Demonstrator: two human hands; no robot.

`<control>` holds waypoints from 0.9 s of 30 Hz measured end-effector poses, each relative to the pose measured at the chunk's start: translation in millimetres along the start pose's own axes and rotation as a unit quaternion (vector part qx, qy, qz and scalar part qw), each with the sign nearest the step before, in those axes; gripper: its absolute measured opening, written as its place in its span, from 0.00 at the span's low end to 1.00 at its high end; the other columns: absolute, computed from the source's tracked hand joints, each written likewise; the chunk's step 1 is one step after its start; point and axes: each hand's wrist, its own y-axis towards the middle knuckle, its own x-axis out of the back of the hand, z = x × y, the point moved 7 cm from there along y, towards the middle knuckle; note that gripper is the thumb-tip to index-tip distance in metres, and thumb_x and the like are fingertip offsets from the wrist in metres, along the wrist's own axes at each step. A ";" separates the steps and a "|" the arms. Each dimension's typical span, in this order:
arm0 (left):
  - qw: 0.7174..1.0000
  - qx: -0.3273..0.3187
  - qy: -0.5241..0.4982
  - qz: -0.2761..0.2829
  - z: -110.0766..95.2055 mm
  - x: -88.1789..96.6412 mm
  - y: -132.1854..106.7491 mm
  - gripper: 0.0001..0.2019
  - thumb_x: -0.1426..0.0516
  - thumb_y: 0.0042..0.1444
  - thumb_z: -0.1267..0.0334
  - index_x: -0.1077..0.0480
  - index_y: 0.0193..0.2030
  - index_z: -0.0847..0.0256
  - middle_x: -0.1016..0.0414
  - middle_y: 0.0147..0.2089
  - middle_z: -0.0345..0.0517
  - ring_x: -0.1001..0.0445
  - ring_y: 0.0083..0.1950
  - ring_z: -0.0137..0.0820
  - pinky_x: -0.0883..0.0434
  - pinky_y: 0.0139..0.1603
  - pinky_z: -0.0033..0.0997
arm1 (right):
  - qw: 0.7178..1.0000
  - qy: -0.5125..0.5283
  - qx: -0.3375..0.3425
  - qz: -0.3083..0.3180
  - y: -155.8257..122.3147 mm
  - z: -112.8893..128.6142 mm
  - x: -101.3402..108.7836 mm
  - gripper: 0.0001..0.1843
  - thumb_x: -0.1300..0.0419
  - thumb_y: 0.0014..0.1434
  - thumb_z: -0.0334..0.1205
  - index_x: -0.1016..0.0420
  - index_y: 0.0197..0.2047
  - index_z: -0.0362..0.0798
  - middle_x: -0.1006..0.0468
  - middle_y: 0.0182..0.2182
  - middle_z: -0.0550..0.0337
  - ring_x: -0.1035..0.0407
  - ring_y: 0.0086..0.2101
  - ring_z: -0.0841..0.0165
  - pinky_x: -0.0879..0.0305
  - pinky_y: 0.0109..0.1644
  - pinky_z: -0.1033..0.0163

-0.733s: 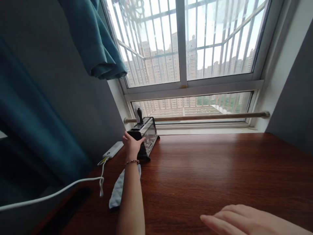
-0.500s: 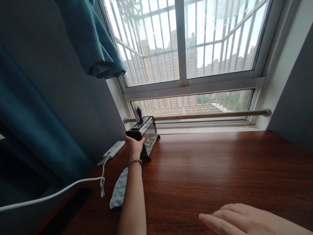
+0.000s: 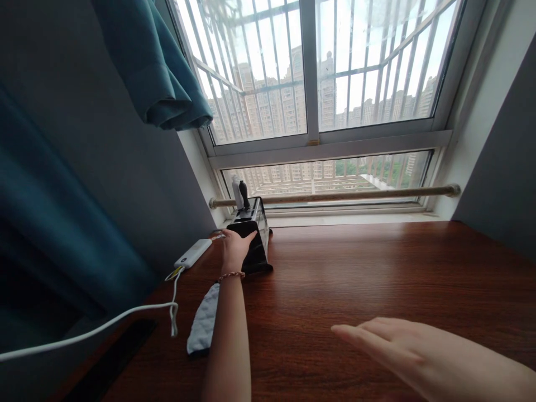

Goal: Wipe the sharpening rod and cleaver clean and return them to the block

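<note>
My left hand (image 3: 234,250), with a bead bracelet on the wrist, reaches far across the dark wooden table (image 3: 355,279) and grips the near end of a black box with clear sides (image 3: 253,237) by the window. The box now stands end-on to me. A small dark bottle (image 3: 243,195) stands just behind it. My right hand (image 3: 389,346) hovers flat and open above the table at the lower right, fingers stretched to the left, holding nothing.
A white power bank (image 3: 193,253) lies left of the box, its white cable (image 3: 125,315) trailing off the table's left edge. A grey-white cloth (image 3: 203,326) lies beside my left forearm. A wooden rail (image 3: 355,195) runs along the window. Teal curtains (image 3: 159,72) hang at the left.
My left hand has closed on the box's end and turned it, so it points more straight away from me. My right hand has lifted and moved a little forward.
</note>
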 end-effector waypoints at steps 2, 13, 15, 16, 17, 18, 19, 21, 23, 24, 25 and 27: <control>0.999 -0.011 -0.002 0.042 -8.8 6.0 -7.5 0.37 0.41 0.46 0.46 0.41 0.52 0.80 0.31 0.49 0.75 0.31 0.53 0.52 0.32 0.47 0.40 | 0.998 0.032 -0.043 0.023 5.6 -8.7 -1.6 0.36 0.38 0.52 0.34 0.43 0.63 0.52 0.31 0.52 0.55 0.33 0.49 0.58 0.35 0.53 0.61; 0.977 -0.116 -0.033 0.173 -35.1 1.8 -27.9 0.20 0.42 0.49 0.50 0.29 0.41 0.65 0.23 0.42 0.54 0.26 0.44 0.39 0.32 0.40 0.29 | 0.963 0.217 0.009 -0.161 100.7 -89.5 -2.2 0.22 0.43 0.57 0.42 0.34 0.55 0.46 0.27 0.45 0.51 0.32 0.45 0.63 0.35 0.51 0.56; 0.972 -0.133 -0.036 0.191 -31.4 2.0 -26.2 0.16 0.42 0.50 0.53 0.28 0.40 0.63 0.23 0.42 0.50 0.25 0.43 0.36 0.32 0.39 0.27 | 0.912 0.341 0.016 -0.226 130.9 -111.3 -14.6 0.21 0.44 0.57 0.42 0.35 0.53 0.43 0.28 0.47 0.48 0.33 0.48 0.63 0.35 0.51 0.55; 0.971 -0.137 -0.032 0.195 -29.0 1.9 -25.2 0.15 0.41 0.50 0.54 0.28 0.39 0.64 0.23 0.41 0.50 0.25 0.42 0.36 0.32 0.39 0.27 | 0.882 0.400 0.004 -0.247 147.4 -123.1 -22.9 0.21 0.44 0.55 0.41 0.35 0.51 0.42 0.28 0.46 0.47 0.32 0.47 0.63 0.36 0.53 0.55; 0.971 -0.138 -0.024 0.196 -26.6 1.4 -24.1 0.15 0.40 0.49 0.55 0.28 0.38 0.65 0.23 0.40 0.52 0.25 0.41 0.37 0.33 0.37 0.27 | 0.860 0.436 -0.026 -0.265 164.0 -135.4 -31.6 0.20 0.44 0.54 0.39 0.34 0.49 0.40 0.27 0.46 0.45 0.32 0.47 0.63 0.37 0.54 0.56; 0.971 -0.136 -0.013 0.195 -24.4 0.0 -22.9 0.14 0.40 0.48 0.56 0.27 0.36 0.67 0.22 0.38 0.54 0.25 0.40 0.38 0.33 0.36 0.28 | 0.854 0.440 -0.042 -0.275 180.8 -143.3 -38.3 0.21 0.45 0.54 0.37 0.36 0.51 0.40 0.29 0.48 0.44 0.33 0.49 0.63 0.38 0.56 0.56; 0.972 -0.134 -0.002 0.193 -23.0 -2.2 -21.8 0.13 0.39 0.47 0.57 0.27 0.34 0.68 0.22 0.36 0.55 0.25 0.39 0.39 0.33 0.35 0.29 | 0.852 0.439 -0.051 -0.280 197.3 -149.0 -43.3 0.24 0.44 0.53 0.36 0.38 0.53 0.39 0.32 0.51 0.42 0.35 0.51 0.63 0.40 0.57 0.56; 0.973 -0.132 0.015 0.187 -22.5 -8.3 -19.4 0.11 0.39 0.47 0.60 0.27 0.32 0.68 0.22 0.35 0.55 0.25 0.38 0.38 0.34 0.33 0.28 | 0.851 0.428 -0.078 -0.296 226.1 -158.0 -49.1 0.30 0.43 0.52 0.33 0.43 0.58 0.40 0.41 0.58 0.40 0.42 0.56 0.61 0.43 0.59 0.55; 0.976 -0.128 0.029 0.172 -23.7 -13.7 -16.3 0.09 0.39 0.47 0.63 0.26 0.34 0.67 0.22 0.36 0.55 0.25 0.38 0.37 0.35 0.33 0.27 | 0.856 0.408 -0.092 -0.305 248.3 -160.7 -51.1 0.32 0.43 0.50 0.31 0.44 0.59 0.42 0.44 0.60 0.42 0.45 0.58 0.58 0.45 0.60 0.51; 0.978 -0.124 0.037 0.161 -24.3 -15.3 -14.6 0.10 0.39 0.47 0.64 0.26 0.35 0.68 0.23 0.38 0.56 0.25 0.39 0.38 0.35 0.34 0.28 | 0.861 0.397 -0.088 -0.304 256.8 -159.1 -51.4 0.31 0.43 0.49 0.29 0.41 0.58 0.43 0.40 0.58 0.44 0.42 0.56 0.58 0.43 0.59 0.51; 0.980 -0.120 0.045 0.149 -24.6 -16.1 -12.9 0.11 0.39 0.47 0.64 0.26 0.37 0.69 0.23 0.38 0.59 0.25 0.39 0.39 0.35 0.34 0.29 | 0.868 0.386 -0.078 -0.302 263.3 -156.1 -51.4 0.29 0.43 0.48 0.27 0.38 0.55 0.44 0.35 0.55 0.48 0.38 0.54 0.59 0.41 0.57 0.52; 0.983 -0.114 0.059 0.133 -25.2 -16.1 -10.5 0.12 0.39 0.47 0.64 0.26 0.37 0.71 0.24 0.39 0.63 0.25 0.39 0.42 0.35 0.34 0.31 | 0.880 0.361 -0.054 -0.303 269.7 -148.5 -50.8 0.24 0.45 0.48 0.25 0.33 0.50 0.45 0.27 0.46 0.54 0.32 0.47 0.63 0.38 0.54 0.55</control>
